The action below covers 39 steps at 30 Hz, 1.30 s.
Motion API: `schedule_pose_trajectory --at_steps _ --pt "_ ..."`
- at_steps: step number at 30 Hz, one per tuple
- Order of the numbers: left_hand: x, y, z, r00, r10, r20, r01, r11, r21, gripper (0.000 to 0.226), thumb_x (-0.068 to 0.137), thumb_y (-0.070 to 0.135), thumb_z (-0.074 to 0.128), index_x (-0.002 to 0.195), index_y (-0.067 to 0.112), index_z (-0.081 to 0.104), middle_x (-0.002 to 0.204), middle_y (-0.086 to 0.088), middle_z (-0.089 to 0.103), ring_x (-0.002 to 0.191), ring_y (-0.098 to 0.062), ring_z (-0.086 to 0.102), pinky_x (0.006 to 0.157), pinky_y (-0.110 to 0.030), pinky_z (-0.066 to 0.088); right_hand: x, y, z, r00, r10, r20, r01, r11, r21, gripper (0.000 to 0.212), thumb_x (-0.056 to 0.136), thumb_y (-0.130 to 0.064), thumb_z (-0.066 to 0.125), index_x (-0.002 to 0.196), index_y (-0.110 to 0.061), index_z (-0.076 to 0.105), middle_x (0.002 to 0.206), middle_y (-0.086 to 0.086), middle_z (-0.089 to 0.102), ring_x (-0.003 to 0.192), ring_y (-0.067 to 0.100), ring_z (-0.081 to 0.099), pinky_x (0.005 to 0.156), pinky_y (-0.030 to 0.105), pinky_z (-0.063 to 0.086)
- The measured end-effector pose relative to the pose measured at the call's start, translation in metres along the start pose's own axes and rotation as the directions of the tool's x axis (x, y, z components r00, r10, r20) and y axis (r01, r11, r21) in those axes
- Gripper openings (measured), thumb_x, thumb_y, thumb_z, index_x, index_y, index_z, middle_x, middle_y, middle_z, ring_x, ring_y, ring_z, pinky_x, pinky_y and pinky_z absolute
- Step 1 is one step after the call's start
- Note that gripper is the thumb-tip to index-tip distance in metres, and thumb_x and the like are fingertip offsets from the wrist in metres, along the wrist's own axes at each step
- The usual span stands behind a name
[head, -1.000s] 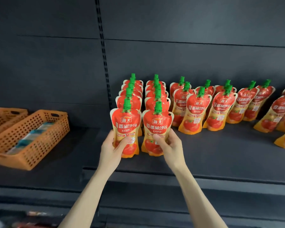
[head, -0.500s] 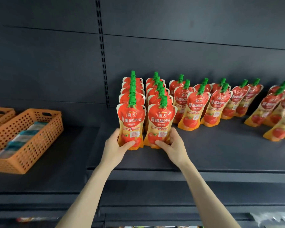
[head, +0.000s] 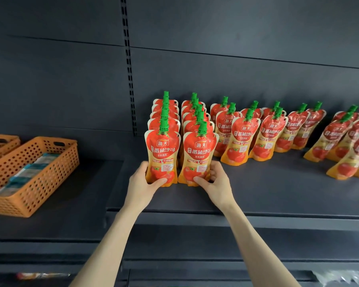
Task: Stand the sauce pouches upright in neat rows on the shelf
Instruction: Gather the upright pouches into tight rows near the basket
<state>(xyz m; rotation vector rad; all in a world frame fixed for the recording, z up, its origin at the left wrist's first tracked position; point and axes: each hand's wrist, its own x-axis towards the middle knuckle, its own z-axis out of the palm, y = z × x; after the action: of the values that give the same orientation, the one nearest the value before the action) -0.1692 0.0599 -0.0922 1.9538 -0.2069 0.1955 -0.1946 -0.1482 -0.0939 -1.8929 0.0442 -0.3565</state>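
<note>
Left hand (head: pixel 142 184) grips the left front tomato sauce pouch (head: pixel 162 157), right hand (head: pixel 214 182) grips the right front pouch (head: pixel 197 160), both at frame centre on the dark shelf (head: pixel 267 193) (risk: uneven release tips either back, dominoing its row).

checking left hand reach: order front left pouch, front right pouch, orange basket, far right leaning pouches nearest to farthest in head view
1. front left pouch, held by left hand
2. front right pouch, just right
3. orange basket, to the left
4. far right leaning pouches, shelf's right end
</note>
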Motion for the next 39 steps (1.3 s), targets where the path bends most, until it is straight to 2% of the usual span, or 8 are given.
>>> schedule_pose_trajectory --at_steps 6,16,21,25,29,33,39 --pt "0.0026 -0.0010 0.0005 1.000 -0.004 -0.002 0.004 1.000 0.016 0.041 0.076 0.022 0.075 0.109 0.016 0.051 0.104 0.007 0.061 0.088 -0.004 0.057 0.070 -0.009 0.043 0.0008 -0.0004 -0.0005 1.000 0.003 0.015 -0.003 1.000 -0.016 0.038 0.083 -0.016 0.069 0.115 -0.017 0.047 0.107 -0.009 0.060 0.098 0.005 0.058 0.075 0.010 0.045" --pt "0.0042 -0.0044 0.0001 1.000 -0.010 0.014 0.009 0.999 0.030 0.042 0.077 0.021 0.074 0.112 0.016 0.049 0.102 0.009 0.059 0.087 -0.002 0.056 0.067 -0.007 0.041 0.0019 0.0007 -0.0012 0.999 0.006 0.039 -0.005 0.999 -0.032 0.041 0.086 -0.017 0.066 0.121 -0.016 0.045 0.112 -0.008 0.058 0.102 0.007 0.055 0.077 0.010 0.044" --pt "0.0057 -0.0053 -0.0005 0.999 -0.037 0.026 0.037 0.999 0.025 0.044 0.076 0.023 0.075 0.111 0.018 0.049 0.102 0.009 0.059 0.086 -0.001 0.057 0.066 -0.009 0.042 0.0015 -0.0005 -0.0017 0.999 0.020 0.040 -0.019 1.000 -0.024 0.042 0.083 -0.019 0.070 0.116 -0.019 0.045 0.109 -0.009 0.058 0.097 0.004 0.057 0.074 0.011 0.046" --pt "0.0069 -0.0066 0.0000 0.998 -0.044 0.037 0.043 0.999 0.021 0.042 0.077 0.024 0.074 0.110 0.018 0.050 0.103 0.008 0.060 0.091 -0.008 0.059 0.068 -0.011 0.044 0.0027 0.0017 -0.0019 0.999 0.026 0.041 -0.025 0.999 -0.025 0.041 0.083 -0.019 0.070 0.117 -0.018 0.046 0.112 -0.007 0.058 0.102 0.007 0.056 0.082 0.016 0.047" --pt "0.0075 -0.0076 0.0000 0.999 -0.037 0.029 0.037 0.999 0.019 0.039 0.078 0.023 0.073 0.109 0.018 0.050 0.103 0.009 0.060 0.088 -0.004 0.057 0.068 -0.010 0.043 0.0031 0.0013 -0.0010 0.999 0.028 0.045 -0.027 0.999 -0.025 0.041 0.084 -0.018 0.068 0.119 -0.017 0.046 0.114 -0.007 0.058 0.103 0.008 0.056 0.076 0.010 0.044" --pt "0.0076 -0.0077 0.0007 0.999 -0.037 0.022 0.037 0.999 0.023 0.038 0.079 0.023 0.073 0.109 0.017 0.051 0.102 0.008 0.060 0.087 -0.004 0.058 0.068 -0.011 0.043 0.0034 0.0019 -0.0004 0.998 0.031 0.048 -0.029 0.999 -0.033 0.041 0.085 -0.019 0.068 0.120 -0.017 0.046 0.115 -0.006 0.058 0.105 0.009 0.056 0.080 0.011 0.042" --pt "0.0073 -0.0065 0.0009 0.999 -0.032 0.020 0.031 0.999 0.024 0.039 0.079 0.022 0.073 0.110 0.017 0.051 0.101 0.009 0.060 0.087 -0.004 0.058 0.067 -0.009 0.042 0.0031 0.0013 -0.0008 0.998 0.038 0.044 -0.037 0.999 -0.039 0.043 0.085 -0.019 0.067 0.122 -0.014 0.046 0.117 -0.004 0.059 0.104 0.009 0.056 0.075 0.008 0.043"
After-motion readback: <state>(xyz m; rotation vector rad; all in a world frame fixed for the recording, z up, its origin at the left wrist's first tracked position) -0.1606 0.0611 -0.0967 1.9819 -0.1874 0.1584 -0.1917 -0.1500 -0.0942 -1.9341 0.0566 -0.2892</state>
